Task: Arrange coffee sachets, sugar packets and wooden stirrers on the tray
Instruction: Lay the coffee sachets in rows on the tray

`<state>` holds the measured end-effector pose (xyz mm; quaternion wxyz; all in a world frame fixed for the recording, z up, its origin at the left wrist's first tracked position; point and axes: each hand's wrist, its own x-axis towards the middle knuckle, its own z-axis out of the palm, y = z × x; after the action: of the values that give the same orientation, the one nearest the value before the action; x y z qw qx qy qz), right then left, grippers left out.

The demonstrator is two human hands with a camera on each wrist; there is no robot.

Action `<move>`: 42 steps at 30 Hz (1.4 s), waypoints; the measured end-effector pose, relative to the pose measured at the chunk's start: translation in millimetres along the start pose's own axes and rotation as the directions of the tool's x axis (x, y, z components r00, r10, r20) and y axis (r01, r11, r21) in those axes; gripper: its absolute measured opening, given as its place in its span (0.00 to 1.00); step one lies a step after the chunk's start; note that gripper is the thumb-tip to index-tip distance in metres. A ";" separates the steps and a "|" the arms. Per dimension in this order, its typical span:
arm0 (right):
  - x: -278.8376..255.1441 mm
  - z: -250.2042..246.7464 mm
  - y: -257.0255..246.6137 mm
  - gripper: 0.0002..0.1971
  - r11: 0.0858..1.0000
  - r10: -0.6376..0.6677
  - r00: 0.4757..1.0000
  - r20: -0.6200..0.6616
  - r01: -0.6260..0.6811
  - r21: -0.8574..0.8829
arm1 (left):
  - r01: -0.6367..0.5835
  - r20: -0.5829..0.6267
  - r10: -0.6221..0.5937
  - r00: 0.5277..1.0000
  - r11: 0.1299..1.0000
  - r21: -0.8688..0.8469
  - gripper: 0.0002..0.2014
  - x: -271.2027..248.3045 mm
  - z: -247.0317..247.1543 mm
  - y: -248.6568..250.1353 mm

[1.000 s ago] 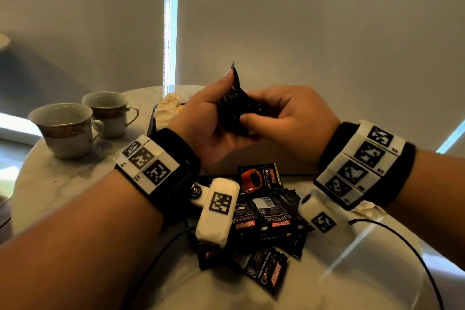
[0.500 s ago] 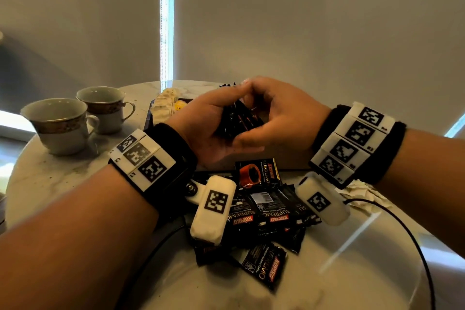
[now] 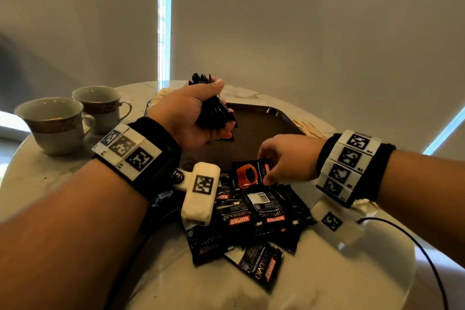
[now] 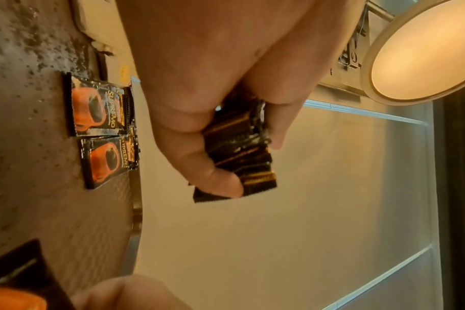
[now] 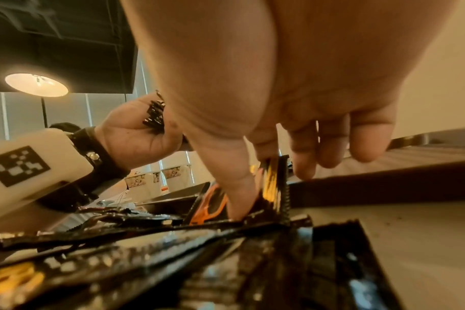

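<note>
My left hand [image 3: 191,113] grips a stack of black coffee sachets [image 3: 214,111] upright above the near left part of the brown tray [image 3: 266,121]; the same stack [image 4: 239,151] shows in the left wrist view. Two sachets [image 4: 98,130] lie flat on the tray there. My right hand [image 3: 281,158] pinches one sachet with an orange cup picture [image 3: 251,173] at the top of the loose pile of sachets [image 3: 251,219] on the table; thumb and forefinger hold its edge [image 5: 271,188]. Pale sugar packets [image 3: 163,94] sit behind my left hand. Wooden stirrers [image 3: 307,126] lie right of the tray.
Two ceramic cups [image 3: 75,118] stand at the left on the round marble table [image 3: 327,272]. A black cable [image 3: 412,241] runs across the table's right side. A crumpled white paper [image 3: 362,205] lies under my right wrist.
My hands have parted. The left keeps the stack and has moved out over the tray. The right has dropped to the pile and taken hold of one sachet.
</note>
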<state>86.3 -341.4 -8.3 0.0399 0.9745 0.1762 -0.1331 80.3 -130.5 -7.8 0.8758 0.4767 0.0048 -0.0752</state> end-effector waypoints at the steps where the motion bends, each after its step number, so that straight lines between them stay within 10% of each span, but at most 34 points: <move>1: 1.6 1.8 -0.9 0.27 1.000 -0.001 1.000 -0.001 0.001 -0.003 | 0.006 0.001 -0.006 1.000 1.000 0.007 0.08 -0.6 0.1 -1.7; 8: -4.8 -24.9 5.6 0.02 0.981 -0.017 0.984 -0.175 0.050 0.186 | 0.066 -0.029 -0.064 0.998 0.994 0.091 0.09 0.7 2.6 -4.4; 18: -13.4 -41.8 -7.8 0.03 0.737 0.013 0.812 -0.584 0.387 0.554 | 0.118 0.061 -0.125 0.990 0.986 0.116 0.14 -1.7 10.7 -15.5; 26: -26.5 -30.9 -16.0 0.12 0.696 -0.218 0.869 -0.443 0.457 0.554 | 0.128 0.027 -0.131 0.991 0.987 0.092 0.22 1.8 4.9 -14.1; 29: -38.7 -30.3 -1.8 0.22 0.830 -0.261 0.955 -0.138 0.295 0.473 | 0.101 -0.054 -0.097 0.994 0.992 0.070 0.14 6.0 0.8 -8.0; 33: -45.1 -14.5 4.6 0.35 0.963 -0.252 0.944 0.214 0.224 0.146 | 0.102 -0.056 -0.099 0.994 0.994 0.049 0.09 8.7 -1.2 -6.9; 42: -41.7 2.1 17.1 0.33 0.965 -0.255 0.952 0.168 0.262 -0.020 | 0.102 -0.046 -0.100 0.994 0.994 0.043 0.11 8.8 -1.9 -10.0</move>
<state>54.1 -371.6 1.5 0.0569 0.9278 0.3010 -0.2131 87.7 -135.4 -17.9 0.8596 0.4971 0.0464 -0.1088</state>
